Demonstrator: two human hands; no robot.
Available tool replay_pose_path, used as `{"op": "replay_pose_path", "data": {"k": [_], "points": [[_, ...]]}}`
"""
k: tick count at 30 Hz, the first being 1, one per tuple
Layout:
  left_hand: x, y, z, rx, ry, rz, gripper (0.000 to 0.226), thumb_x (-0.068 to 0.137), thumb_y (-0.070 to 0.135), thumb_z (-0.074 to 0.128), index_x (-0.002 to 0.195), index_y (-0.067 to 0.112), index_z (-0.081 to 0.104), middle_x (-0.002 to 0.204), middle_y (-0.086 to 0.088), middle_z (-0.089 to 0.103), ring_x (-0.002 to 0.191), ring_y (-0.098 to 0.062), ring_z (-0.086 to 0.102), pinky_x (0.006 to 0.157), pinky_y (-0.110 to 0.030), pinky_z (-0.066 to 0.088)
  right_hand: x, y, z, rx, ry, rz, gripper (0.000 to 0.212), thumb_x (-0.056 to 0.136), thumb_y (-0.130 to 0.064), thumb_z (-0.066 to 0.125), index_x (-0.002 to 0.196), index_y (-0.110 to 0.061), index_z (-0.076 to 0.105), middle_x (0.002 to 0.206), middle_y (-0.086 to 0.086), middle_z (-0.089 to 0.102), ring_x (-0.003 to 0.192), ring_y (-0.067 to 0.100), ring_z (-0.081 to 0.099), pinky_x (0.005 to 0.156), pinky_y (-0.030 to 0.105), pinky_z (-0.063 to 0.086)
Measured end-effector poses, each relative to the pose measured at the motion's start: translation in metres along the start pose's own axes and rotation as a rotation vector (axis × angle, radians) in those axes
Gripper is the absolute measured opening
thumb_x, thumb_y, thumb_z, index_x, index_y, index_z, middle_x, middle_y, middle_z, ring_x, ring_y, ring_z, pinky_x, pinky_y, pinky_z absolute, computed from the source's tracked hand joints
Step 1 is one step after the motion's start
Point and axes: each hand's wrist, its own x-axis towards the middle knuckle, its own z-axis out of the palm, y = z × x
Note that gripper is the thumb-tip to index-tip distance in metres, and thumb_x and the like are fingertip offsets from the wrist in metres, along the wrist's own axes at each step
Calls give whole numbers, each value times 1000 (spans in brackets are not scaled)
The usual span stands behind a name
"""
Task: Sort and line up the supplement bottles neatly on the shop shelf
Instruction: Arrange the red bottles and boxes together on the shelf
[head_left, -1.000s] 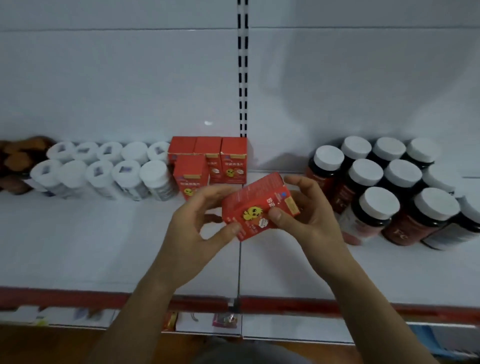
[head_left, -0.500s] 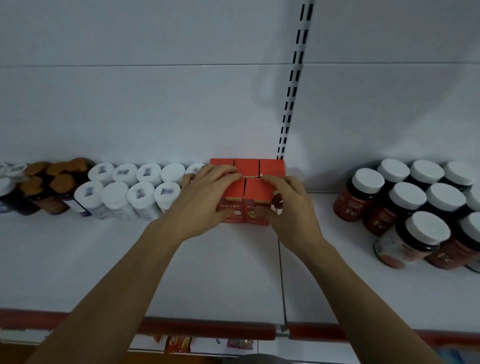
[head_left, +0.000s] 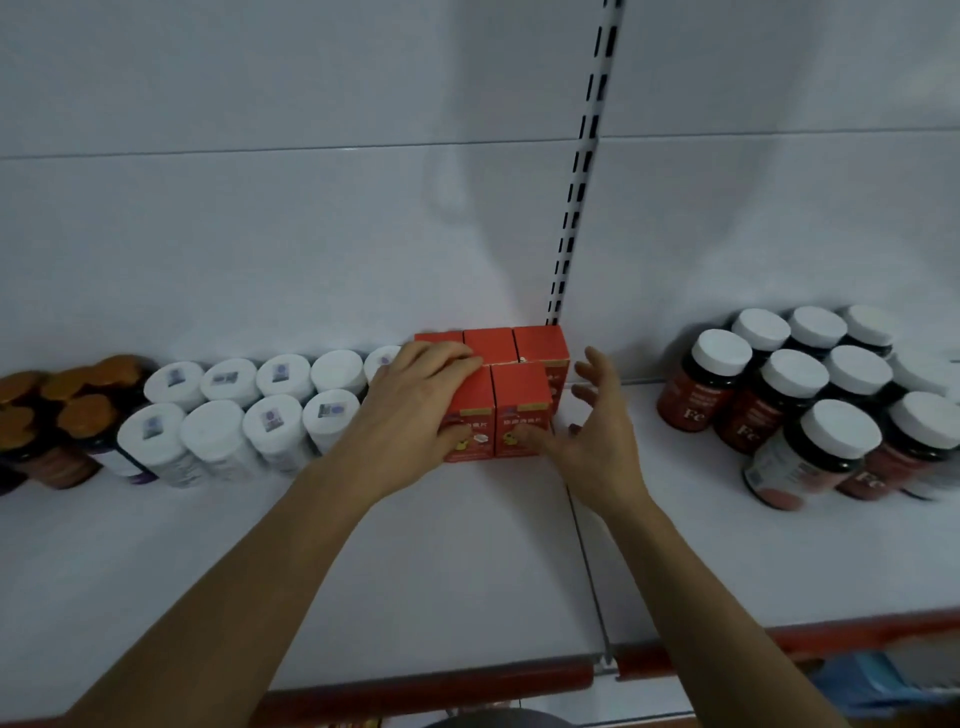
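Box placed, right hand off.
My right hand (head_left: 597, 415) just spread wide beside the red boxes (head_left: 519, 410) mid-shelf (head_left: 467, 571); left hand (head_left: 421, 410) rests flat on the front-left box. Row nearly squared.

Left hand (head_left: 415, 410): bare, you wear no glove or ring.
Right hand (head_left: 597, 431): bare too.
Forearms: your sleeves don't show.

At frame centre you see red boxes (head_left: 522, 410) with a yellow cartoon print. Left of them you have white bottles (head_left: 270, 410), then amber-capped dark ones (head_left: 67, 400). At right, white-capped red-labelled bottles (head_left: 800, 400). Your shelf (head_left: 467, 571) is white, edged red.
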Motion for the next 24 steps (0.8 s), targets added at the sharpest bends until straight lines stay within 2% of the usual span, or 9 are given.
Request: {"op": "replay_pose_path", "data": {"k": [2, 4, 10, 13, 15, 17, 20, 22, 24], "points": [[0, -4, 2, -7, 17, 23, 76, 75, 31, 86, 143, 19, 54, 144, 7, 50, 131, -18, 41, 113, -40, 37, 6, 4, 1, 36, -87, 15, 110, 64, -30, 96, 152, -27, 31, 141, -17, 50, 127, 3, 52, 97, 45, 57], [0, -5, 3, -8, 27, 37, 76, 75, 31, 86, 143, 17, 55, 144, 5, 51, 131, -20, 42, 114, -40, 36, 9, 8, 2, 16, -89, -10, 106, 62, -32, 96, 149, -26, 35, 139, -18, 53, 127, 3, 53, 92, 45, 59], [1, -5, -2, 20, -1, 48, 76, 75, 36, 85, 142, 19, 55, 143, 5, 51, 132, -21, 42, 109, -47, 42, 3, 4, 6, -22, -82, -15, 106, 62, -45, 92, 149, -29, 34, 140, -18, 52, 128, 2, 52, 95, 47, 57], [7, -2, -11, 63, -67, 54, 74, 81, 52, 76, 145, 27, 49, 145, 11, 44, 134, -16, 36, 105, -48, 41, -5, -12, -6, -127, -133, 14, 109, 67, -46, 91, 154, -29, 29, 152, -12, 44, 136, 9, 45, 107, 49, 48], [11, 1, -16, 84, -104, 55, 72, 85, 61, 66, 146, 30, 44, 144, 13, 41, 133, -14, 34, 105, -45, 36, -11, -20, -26, -327, -162, 28, 105, 76, -49, 84, 158, -25, 22, 160, -6, 34, 145, 15, 35, 117, 45, 38], [18, 7, -19, 94, -113, 57, 70, 88, 65, 59, 147, 31, 43, 144, 12, 40, 132, -15, 35, 105, -43, 34, -18, -30, -57, -556, -83, -74, 84, 87, -44, 76, 155, -24, 31, 156, -3, 39, 144, 17, 35, 117, 38, 34], [34, 28, -15, 64, -101, 89, 68, 90, 65, 55, 147, 30, 44, 146, 9, 40, 134, -18, 34, 105, -44, 32, -22, -34, -114, -663, 211, -236, 54, 89, -26, 74, 137, -21, 51, 133, 0, 56, 125, 24, 48, 101, 30, 38], [50, 48, -7, 29, -92, 137, 63, 92, 61, 56, 145, 30, 46, 145, 9, 41, 134, -17, 34, 104, -42, 31, -18, -27, -155, -747, 360, -280, 43, 87, -21, 73, 128, -16, 59, 122, 6, 61, 115, 34, 51, 94, 35, 39], [67, 73, 4, -38, -101, 187, 58, 94, 56, 57, 145, 30, 46, 141, 10, 42, 132, -15, 35, 101, -38, 29, -14, -11, -188, -868, 349, -189, 41, 86, -26, 71, 125, -15, 62, 123, 10, 61, 116, 38, 49, 94, 45, 40]]}}
